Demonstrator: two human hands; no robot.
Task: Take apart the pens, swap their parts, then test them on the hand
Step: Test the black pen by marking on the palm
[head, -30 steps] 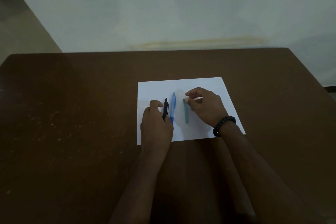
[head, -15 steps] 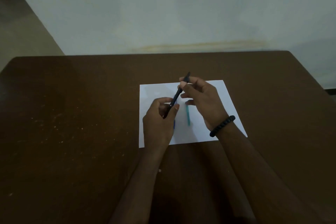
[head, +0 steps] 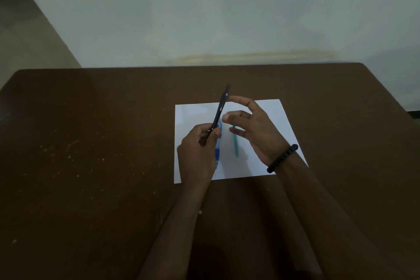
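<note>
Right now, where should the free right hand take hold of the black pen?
On its upper half, near the far tip, coming in from the right. The left hand grips the black pen at its lower end, leaving it tilted up and bare above, beside the open right hand.

The pen (head: 220, 111) in my left hand (head: 200, 152) is black. The pens on the sheet: one blue (head: 217, 154), one teal (head: 235, 145). The paper sheet (head: 195, 111) is plain white. The surface (head: 91, 143) is dark brown with pale specks. My wrist bracelet (head: 282, 158) is black, beaded.
</note>
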